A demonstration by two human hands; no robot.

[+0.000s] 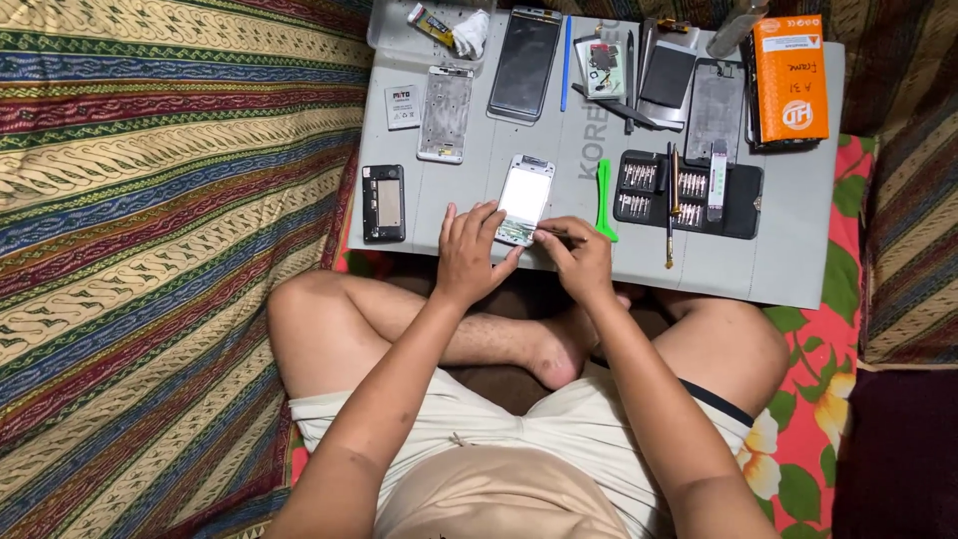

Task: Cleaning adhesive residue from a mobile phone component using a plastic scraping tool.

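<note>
- A black phone part [383, 203] lies flat at the left edge of the grey mat [798, 240].
- The left hand [469, 253] rests on the mat, fingers bent, fingertips pressing the lower left edge of the white phone body [525, 195].
- The right hand [579, 258] pinches a thin tool [555, 234] whose tip meets the phone's lower end.
- A green pry tool [604, 200] lies just right, beside a black bit case [689, 193].
</note>
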